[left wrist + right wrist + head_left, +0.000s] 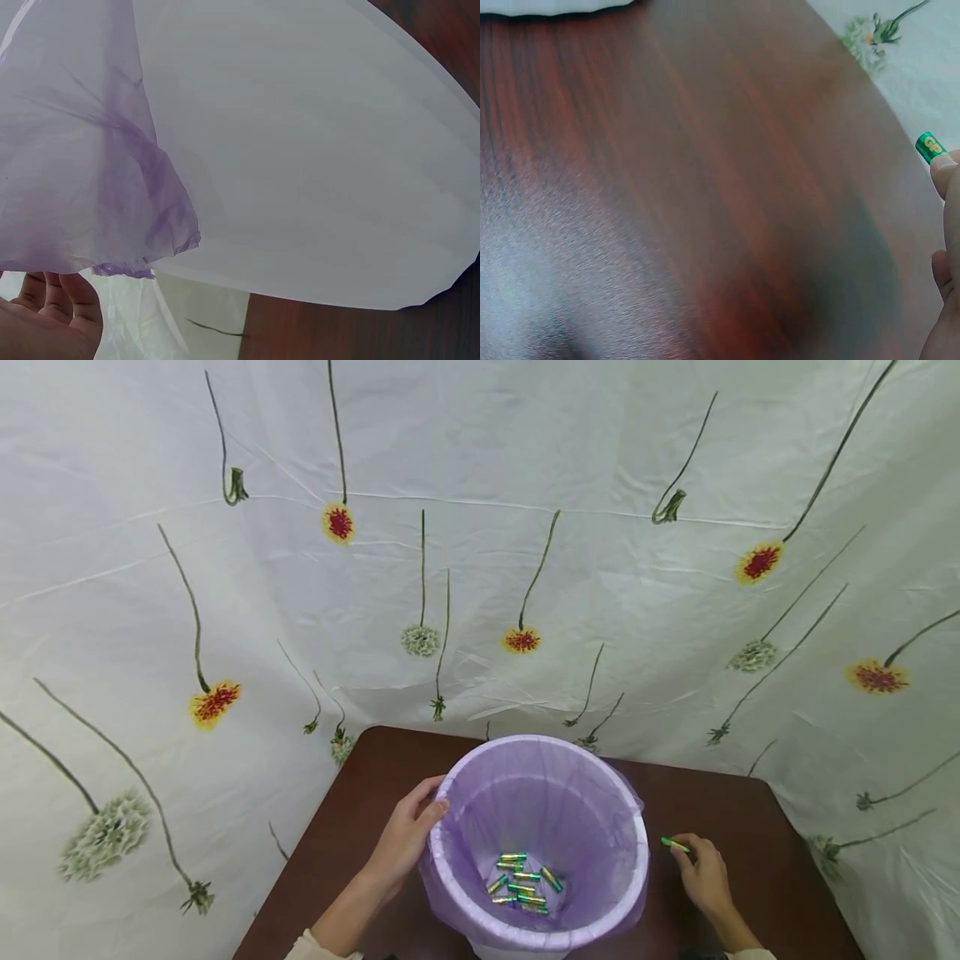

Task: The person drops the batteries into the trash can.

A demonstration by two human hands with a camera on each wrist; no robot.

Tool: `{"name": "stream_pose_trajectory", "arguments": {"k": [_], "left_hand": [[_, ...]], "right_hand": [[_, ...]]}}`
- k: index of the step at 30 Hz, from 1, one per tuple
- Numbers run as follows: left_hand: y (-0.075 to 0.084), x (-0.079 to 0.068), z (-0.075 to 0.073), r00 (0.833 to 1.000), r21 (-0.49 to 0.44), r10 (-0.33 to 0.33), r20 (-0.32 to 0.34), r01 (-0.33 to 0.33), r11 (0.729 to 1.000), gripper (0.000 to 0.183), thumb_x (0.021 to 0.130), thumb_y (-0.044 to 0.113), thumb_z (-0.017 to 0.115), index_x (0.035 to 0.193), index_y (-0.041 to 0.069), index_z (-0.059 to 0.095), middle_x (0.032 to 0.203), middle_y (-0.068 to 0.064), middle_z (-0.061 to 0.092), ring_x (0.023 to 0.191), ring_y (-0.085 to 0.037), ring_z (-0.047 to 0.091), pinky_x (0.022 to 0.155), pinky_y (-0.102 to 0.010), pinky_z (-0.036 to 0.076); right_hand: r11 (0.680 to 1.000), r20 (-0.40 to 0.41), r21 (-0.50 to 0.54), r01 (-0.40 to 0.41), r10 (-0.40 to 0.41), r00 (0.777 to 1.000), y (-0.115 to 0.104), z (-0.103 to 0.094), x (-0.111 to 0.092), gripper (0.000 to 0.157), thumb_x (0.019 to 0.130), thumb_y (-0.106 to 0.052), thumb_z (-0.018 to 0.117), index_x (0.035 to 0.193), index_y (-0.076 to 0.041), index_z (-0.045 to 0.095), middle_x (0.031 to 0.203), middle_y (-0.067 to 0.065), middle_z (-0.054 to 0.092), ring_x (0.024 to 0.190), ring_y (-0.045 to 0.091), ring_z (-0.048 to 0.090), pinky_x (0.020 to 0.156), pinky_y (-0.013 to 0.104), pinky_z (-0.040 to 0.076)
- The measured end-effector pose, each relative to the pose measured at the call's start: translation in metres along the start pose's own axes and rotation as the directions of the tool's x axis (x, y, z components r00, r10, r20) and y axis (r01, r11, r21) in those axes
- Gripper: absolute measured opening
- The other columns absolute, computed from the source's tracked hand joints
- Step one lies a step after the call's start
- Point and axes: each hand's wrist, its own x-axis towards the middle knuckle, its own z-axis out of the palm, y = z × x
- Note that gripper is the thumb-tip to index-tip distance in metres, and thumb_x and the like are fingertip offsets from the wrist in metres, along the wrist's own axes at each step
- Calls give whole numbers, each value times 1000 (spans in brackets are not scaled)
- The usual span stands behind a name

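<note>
A round bin [444,868] lined with a thin purple bag [517,785] stands in front of me. Several green-and-gold batteries [527,877] lie scattered on its bottom. At the bin's left side my left hand [401,839] holds the rim, thumb at the edge. In the left wrist view the fingers [82,296] reach up under the loose bag edge, against the bin's pale outer wall [315,165]. To the right of the bin, my right hand [707,872] pinches one battery [931,147] between thumb and fingertips, above the table.
The dark brown wooden table [750,827] has rounded far corners. A white cloth [480,460] printed with flowers hangs behind it and along both sides. The bag's purple edge [176,225] hangs loosely over the bin's outside.
</note>
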Motion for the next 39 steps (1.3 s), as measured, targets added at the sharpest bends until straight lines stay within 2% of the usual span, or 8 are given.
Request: {"name": "stream_pose_trajectory", "arguments": {"k": [7, 15, 21, 25, 28, 33, 39], "left_hand": [[0, -2, 6, 1000, -6, -3, 13, 3, 1000, 32, 103, 9, 58, 134, 9, 65, 119, -15, 65, 102, -28, 65, 83, -32, 55], [2, -4, 7, 1000, 5, 21, 13, -21, 1000, 32, 102, 7, 58, 134, 6, 64, 119, -14, 66, 101, -24, 63, 83, -30, 54], [3, -2, 7, 1000, 8, 17, 3, -17, 1000, 32, 103, 7, 58, 133, 9, 65, 120, -13, 66, 102, -25, 64, 83, -30, 54], [4, -2, 5, 999, 8, 29, 19, -29, 1000, 32, 103, 7, 57, 134, 6, 64, 121, -15, 65, 103, -26, 63, 84, -30, 54], [7, -2, 2, 999, 11, 39, 2, -39, 999, 32, 102, 6, 57, 134, 5, 64, 119, -16, 65, 101, -26, 63, 82, -30, 54], [8, 0, 0, 999, -4, 32, -5, -32, 999, 32, 103, 8, 57, 134, 6, 64, 120, -17, 65, 101, -27, 63, 81, -30, 54], [2, -1, 1, 1000, -10, 7, -1, -7, 1000, 32, 104, 10, 58, 135, 6, 64, 121, -16, 65, 101, -26, 63, 82, -30, 54]], "right_hand": [[1000, -15, 2, -9, 9, 1000, -7, -15, 6, 10, 91, 6, 71, 99, 2, 71, 91, 15, 63, 80, 24, 55, 67, 39, 42], [998, -51, 36, 61, -59, 997, -21, -19, 15, 12, 90, 8, 71, 100, 0, 71, 90, 13, 63, 76, 17, 53, 62, 33, 43], [996, -74, 82, 44, -38, 997, -38, -20, 23, 11, 93, 6, 70, 102, 0, 72, 94, 15, 63, 78, 17, 53, 63, 32, 43], [994, -98, 101, 34, -24, 995, -51, -22, 28, 11, 93, 6, 69, 103, 0, 72, 94, 14, 63, 77, 13, 54, 63, 29, 44], [992, -91, 124, 33, -22, 996, -63, -25, 35, 11, 95, 4, 68, 105, 0, 71, 97, 14, 63, 78, 12, 55, 64, 28, 45], [990, -77, 136, 39, -29, 997, -82, -37, 48, 11, 97, 1, 67, 107, 0, 71, 100, 15, 63, 80, 11, 54, 66, 28, 45], [988, -75, 132, 83, -74, 994, -97, -56, 53, 10, 98, 0, 66, 107, 0, 71, 97, 10, 60, 77, 10, 51, 64, 27, 43]]}}
